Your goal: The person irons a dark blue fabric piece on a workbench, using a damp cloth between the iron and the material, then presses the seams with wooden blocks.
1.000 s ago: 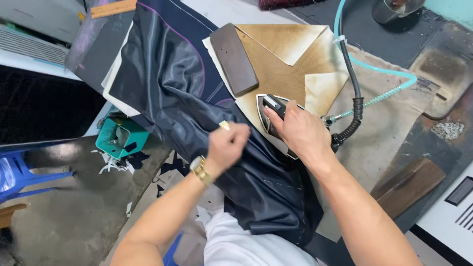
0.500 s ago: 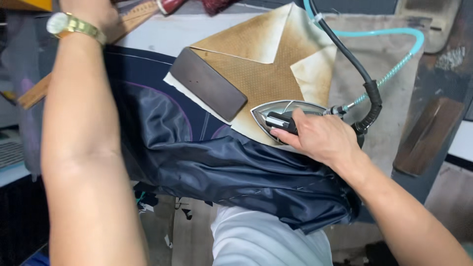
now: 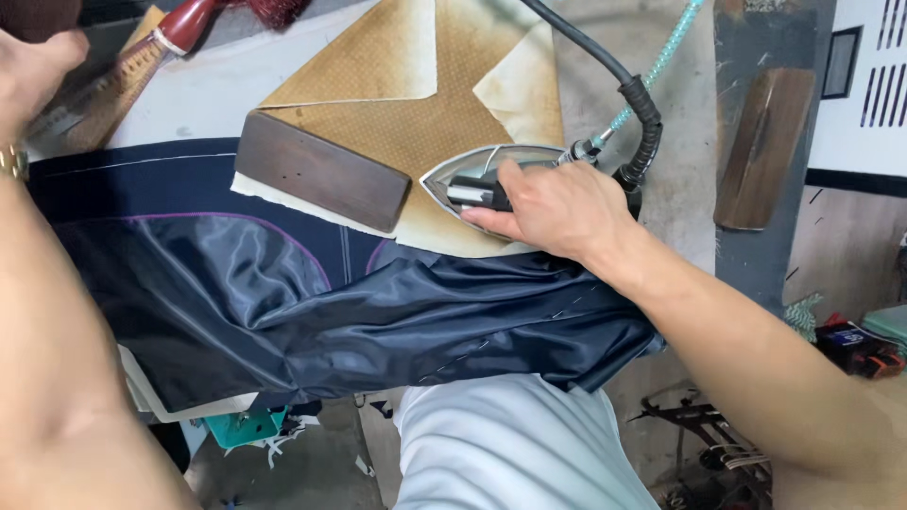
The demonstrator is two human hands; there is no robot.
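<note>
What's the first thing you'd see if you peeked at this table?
The right hand gripping a steam iron on a scorched brown pressing cloth, middle of the table. Shiny dark navy fabric spreads across the front, and a dark wooden block lies left of the iron.

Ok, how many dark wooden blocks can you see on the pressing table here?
2: one dark wooden block lies beside the steam iron; the other wooden block lies at the table's right edge. Others may be out of view.

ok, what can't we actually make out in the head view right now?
- Left hand: cut off by the top-left edge; its fingers and any grip are unreadable.
- Iron: the handle is mostly covered by the right hand.
- Dark lining fabric: its near edge hangs below the table edge, behind the white shirt.
- Black cord: leaves the frame at the top edge.
</note>
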